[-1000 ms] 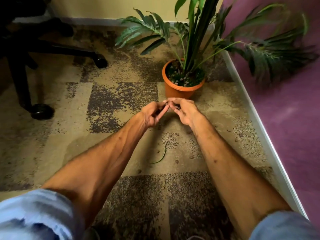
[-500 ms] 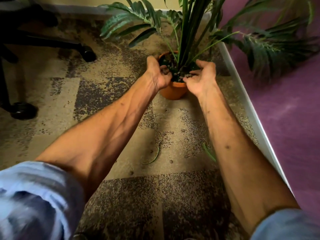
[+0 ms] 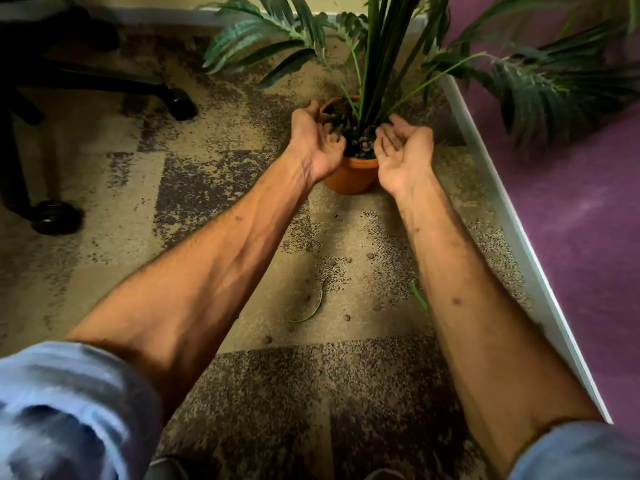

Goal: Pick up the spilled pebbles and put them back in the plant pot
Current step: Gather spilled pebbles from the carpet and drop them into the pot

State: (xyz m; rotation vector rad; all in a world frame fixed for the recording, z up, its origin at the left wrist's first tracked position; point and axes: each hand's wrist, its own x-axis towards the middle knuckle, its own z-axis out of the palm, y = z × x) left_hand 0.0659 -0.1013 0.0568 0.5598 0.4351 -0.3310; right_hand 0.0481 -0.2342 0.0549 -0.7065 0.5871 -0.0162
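Note:
An orange plant pot (image 3: 350, 176) with a tall green plant stands on the carpet, and brown pebbles (image 3: 363, 146) fill its top. My left hand (image 3: 317, 144) is at the pot's left rim, palm turned inward, fingers apart and partly over the soil. My right hand (image 3: 403, 150) is at the pot's right side, palm up and open, with nothing visible in it. Several small pebbles lie loose on the carpet nearer to me, such as a pebble (image 3: 346, 317), another pebble (image 3: 267, 339) and a third pebble (image 3: 370, 256).
A black office chair base with casters (image 3: 180, 103) stands at the left. A white skirting edge (image 3: 519, 237) and a purple wall run along the right. A fallen green leaf strip (image 3: 317, 304) lies on the carpet between my forearms.
Both hands rose from a cupped hold in front of the pot to its rim, then spread apart; the pebbles seen in them half a second ago are gone from my palms.

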